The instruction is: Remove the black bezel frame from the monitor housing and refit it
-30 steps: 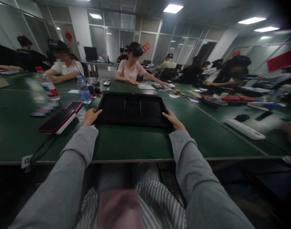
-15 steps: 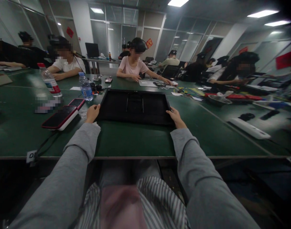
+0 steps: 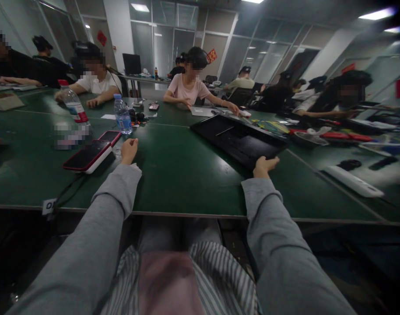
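Note:
A black shallow tray (image 3: 242, 142) with a raised rim is turned slantwise over the right half of the green table, its near right side raised or tilted. My right hand (image 3: 264, 167) grips its near edge; some of the fingers are hidden beneath it. My left hand (image 3: 129, 150) is apart from the tray, above the table on the left, with its fingers curled together and nothing visible in them. Beside that hand are a red-edged phone (image 3: 88, 156) on a white block and a second red-edged phone (image 3: 110, 137).
A blue-capped water bottle (image 3: 123, 117) and a red-capped bottle (image 3: 74, 105) stand to the left. Across the green table (image 3: 173, 175) a person in pink (image 3: 191, 87) works at a silver panel. At right lie a white power strip (image 3: 352, 181) and a metal bowl (image 3: 310, 138).
The black tray has swung from straight before me to the right, slanting now. My left hand has let go of it; my right hand has moved rightward with it.

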Motion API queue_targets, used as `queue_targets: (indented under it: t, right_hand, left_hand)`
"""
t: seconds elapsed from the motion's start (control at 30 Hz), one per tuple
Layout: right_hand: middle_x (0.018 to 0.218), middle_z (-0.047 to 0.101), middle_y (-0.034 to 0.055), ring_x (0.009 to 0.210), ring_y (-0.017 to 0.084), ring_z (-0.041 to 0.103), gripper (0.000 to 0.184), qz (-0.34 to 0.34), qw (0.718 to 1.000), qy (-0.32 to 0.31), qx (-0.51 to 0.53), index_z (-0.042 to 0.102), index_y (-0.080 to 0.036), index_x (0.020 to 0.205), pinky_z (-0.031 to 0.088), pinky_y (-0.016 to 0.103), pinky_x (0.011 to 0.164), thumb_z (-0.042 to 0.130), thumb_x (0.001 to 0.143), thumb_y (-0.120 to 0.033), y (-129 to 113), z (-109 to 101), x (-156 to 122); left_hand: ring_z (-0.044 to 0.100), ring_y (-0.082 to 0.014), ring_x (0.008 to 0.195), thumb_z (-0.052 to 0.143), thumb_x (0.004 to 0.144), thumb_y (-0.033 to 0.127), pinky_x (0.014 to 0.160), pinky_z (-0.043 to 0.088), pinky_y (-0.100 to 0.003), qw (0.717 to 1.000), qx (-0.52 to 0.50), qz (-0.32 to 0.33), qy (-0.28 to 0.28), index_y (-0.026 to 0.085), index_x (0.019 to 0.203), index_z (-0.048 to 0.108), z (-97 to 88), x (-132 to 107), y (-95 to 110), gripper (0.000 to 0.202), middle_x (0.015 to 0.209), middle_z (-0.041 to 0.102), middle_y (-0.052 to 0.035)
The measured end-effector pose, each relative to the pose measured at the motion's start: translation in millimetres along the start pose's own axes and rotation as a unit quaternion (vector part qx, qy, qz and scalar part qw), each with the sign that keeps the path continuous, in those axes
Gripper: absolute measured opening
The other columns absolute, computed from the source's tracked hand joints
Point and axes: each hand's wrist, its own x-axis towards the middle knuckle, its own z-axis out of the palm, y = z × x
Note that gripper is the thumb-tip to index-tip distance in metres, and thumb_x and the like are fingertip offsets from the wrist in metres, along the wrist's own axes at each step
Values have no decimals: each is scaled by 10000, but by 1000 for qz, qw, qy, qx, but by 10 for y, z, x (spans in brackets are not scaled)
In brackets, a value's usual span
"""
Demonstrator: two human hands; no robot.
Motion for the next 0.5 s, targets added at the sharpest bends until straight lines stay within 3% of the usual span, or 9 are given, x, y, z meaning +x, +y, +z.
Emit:
queue_targets:
  t: [0.1, 0.27, 0.43, 0.5]
  right_hand:
    - [1523, 520, 358, 1457, 291, 574, 735, 176, 972, 146, 46, 326, -44, 1564, 388, 452, 1235, 346, 829, -24, 19, -101, 26]
    - [1552, 479, 397, 1509, 313, 520, 805, 209, 952, 216, 50, 198, -52, 1632, 354, 493, 1249, 259, 830, -21, 32, -318, 43]
    - [1511, 476, 447, 1531, 340, 483, 861, 244, 944, 217, 43, -62, 37, 1661, 298, 569, 1259, 135, 824, -17, 87, -497, 94]
    - [1517, 456, 456, 1538, 343, 475, 857, 251, 942, 220, 43, -102, 51, 1660, 276, 581, 1265, 105, 832, -20, 104, -544, 103]
  left_hand:
    - [701, -287, 1175, 487, 1037, 417, 1020, 494, -364, 1000, 7, -3, -5, 138, 1190, 738, -4, 5, -1, 405, 1253, 772, -174]
    - [703, -285, 1169, 500, 1042, 433, 1009, 493, -354, 1000, 10, 0, -6, 130, 1186, 747, 18, 32, -28, 417, 1253, 772, -175]
    - [707, -282, 1163, 507, 1036, 427, 1018, 494, -358, 1000, 3, 1, -9, 132, 1185, 748, 28, 35, -44, 409, 1236, 779, -171]
    - [706, -282, 1160, 504, 1034, 430, 1017, 494, -360, 1000, 4, 4, -10, 137, 1176, 749, 25, 34, -43, 407, 1232, 780, -171]
